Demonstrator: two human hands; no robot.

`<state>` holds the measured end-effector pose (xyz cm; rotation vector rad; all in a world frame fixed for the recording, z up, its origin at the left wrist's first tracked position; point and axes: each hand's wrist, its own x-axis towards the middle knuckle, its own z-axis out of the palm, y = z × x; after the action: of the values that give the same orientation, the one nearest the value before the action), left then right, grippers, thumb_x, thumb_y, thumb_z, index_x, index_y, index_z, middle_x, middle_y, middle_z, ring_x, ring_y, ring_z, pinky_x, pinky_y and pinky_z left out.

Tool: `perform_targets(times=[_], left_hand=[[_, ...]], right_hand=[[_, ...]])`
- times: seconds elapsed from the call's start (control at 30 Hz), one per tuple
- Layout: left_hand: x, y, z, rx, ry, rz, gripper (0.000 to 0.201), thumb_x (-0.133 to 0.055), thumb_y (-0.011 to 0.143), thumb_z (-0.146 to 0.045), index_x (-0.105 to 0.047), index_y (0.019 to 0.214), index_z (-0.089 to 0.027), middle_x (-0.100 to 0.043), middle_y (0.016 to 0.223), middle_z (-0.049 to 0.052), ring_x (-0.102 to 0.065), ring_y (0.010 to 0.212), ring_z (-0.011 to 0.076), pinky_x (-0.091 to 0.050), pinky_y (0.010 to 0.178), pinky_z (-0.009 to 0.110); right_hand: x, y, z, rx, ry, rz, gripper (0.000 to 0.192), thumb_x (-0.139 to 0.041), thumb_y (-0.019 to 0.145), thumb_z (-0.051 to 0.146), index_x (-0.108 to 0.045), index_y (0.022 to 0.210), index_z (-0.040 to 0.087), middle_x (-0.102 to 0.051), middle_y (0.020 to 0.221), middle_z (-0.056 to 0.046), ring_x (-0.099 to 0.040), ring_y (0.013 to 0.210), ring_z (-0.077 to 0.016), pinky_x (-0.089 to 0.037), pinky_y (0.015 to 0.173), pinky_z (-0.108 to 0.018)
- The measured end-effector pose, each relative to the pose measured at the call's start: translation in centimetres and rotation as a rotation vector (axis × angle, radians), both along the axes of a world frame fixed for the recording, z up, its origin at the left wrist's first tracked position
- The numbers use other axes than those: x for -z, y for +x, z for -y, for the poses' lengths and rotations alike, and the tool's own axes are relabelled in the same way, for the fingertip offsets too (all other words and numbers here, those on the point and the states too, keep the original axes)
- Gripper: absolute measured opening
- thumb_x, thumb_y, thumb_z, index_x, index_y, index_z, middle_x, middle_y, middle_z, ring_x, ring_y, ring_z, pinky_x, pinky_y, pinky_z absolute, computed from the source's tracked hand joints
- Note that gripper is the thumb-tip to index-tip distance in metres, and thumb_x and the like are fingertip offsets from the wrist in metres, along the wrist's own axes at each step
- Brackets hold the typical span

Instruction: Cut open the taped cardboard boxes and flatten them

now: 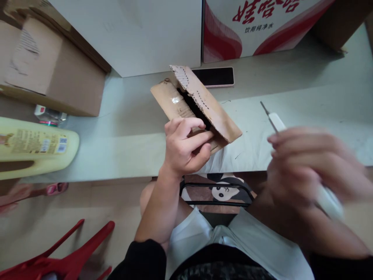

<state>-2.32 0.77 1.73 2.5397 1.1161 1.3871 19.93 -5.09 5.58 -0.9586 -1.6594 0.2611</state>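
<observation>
My left hand (188,146) is closed on the near edge of a small brown cardboard box (221,120), its index and middle fingers reaching toward the dark gap. The box sits tilted at the table's front, its torn, perforated flap raised. To the right, my right hand (303,163) is blurred by motion and wrapped around a white-handled tool (276,121) with a narrow metal tip. That tip points up and left, apart from the box; the exact kind of tool is unclear. Behind the box lies a dark-screened phone (217,77), partly covered by the flap.
A white box (131,35) and a red-and-white carton (268,31) stand along the back. On the left are a larger cardboard box (75,77), a clear bottle (49,114) and a yellow jug (64,151). A red stool (78,249) stands on the floor.
</observation>
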Motion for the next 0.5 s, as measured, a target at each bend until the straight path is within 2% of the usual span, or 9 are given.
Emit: perform_targets(times=[0.03,0.07,0.17,0.27,0.37,0.5], left_hand=[[0.0,0.1,0.0,0.003,-0.002,0.006,0.028,-0.053,0.093,-0.035,-0.079,0.092,-0.024,-0.071,0.099,0.008,-0.058,0.086,0.0224,-0.042,0.084,0.047],[0.1,0.2,0.1,-0.001,-0.008,0.007,0.029,-0.052,0.093,-0.035,-0.078,0.091,-0.023,-0.071,0.099,0.007,-0.058,0.087,0.0229,-0.041,0.085,0.048],[0.1,0.4,0.1,-0.031,-0.029,-0.014,0.029,-0.05,0.092,-0.037,-0.077,0.09,-0.024,-0.071,0.1,0.007,-0.057,0.089,0.0242,-0.041,0.087,0.049],[0.1,0.4,0.1,-0.044,-0.028,-0.02,0.027,-0.051,0.09,-0.036,-0.075,0.087,-0.024,-0.071,0.101,0.006,-0.056,0.092,0.0249,-0.04,0.088,0.049],[0.1,0.2,0.1,-0.019,-0.029,-0.011,0.024,-0.052,0.088,-0.032,-0.074,0.085,-0.023,-0.069,0.102,0.007,-0.054,0.096,0.0254,-0.04,0.09,0.048],[-0.1,0.0,0.1,-0.005,-0.061,-0.004,0.028,-0.049,0.089,-0.031,-0.075,0.084,-0.022,-0.068,0.104,0.008,-0.052,0.099,0.0261,-0.04,0.091,0.047]], right_hand=[[1.1,0.0,-1.4,0.054,0.076,0.016,0.017,-0.06,0.094,0.024,-0.055,0.078,0.025,-0.058,0.073,0.0,-0.065,0.078,-0.0176,-0.054,0.071,-0.036],[2.3,0.1,-2.7,0.135,0.069,0.107,0.015,-0.062,0.09,0.022,-0.055,0.077,0.024,-0.059,0.076,-0.001,-0.064,0.078,-0.0185,-0.053,0.071,-0.036],[5.7,1.0,-5.5,0.328,-0.196,0.389,0.01,-0.066,0.085,0.029,-0.059,0.082,0.023,-0.059,0.09,-0.008,-0.06,0.087,-0.0249,-0.052,0.079,-0.043],[8.2,2.5,-6.5,0.398,-0.454,0.523,0.023,-0.07,0.08,0.038,-0.063,0.093,0.02,-0.056,0.099,-0.013,-0.055,0.098,-0.0306,-0.05,0.091,-0.051],[9.5,3.5,-6.7,0.448,-0.568,0.604,0.03,-0.07,0.079,0.039,-0.065,0.099,0.017,-0.055,0.104,-0.015,-0.053,0.107,-0.0339,-0.047,0.099,-0.056],[9.7,3.5,-6.6,0.448,-0.713,0.701,0.041,-0.067,0.082,0.042,-0.067,0.111,0.014,-0.055,0.112,-0.019,-0.052,0.114,-0.0379,-0.046,0.102,-0.057]])
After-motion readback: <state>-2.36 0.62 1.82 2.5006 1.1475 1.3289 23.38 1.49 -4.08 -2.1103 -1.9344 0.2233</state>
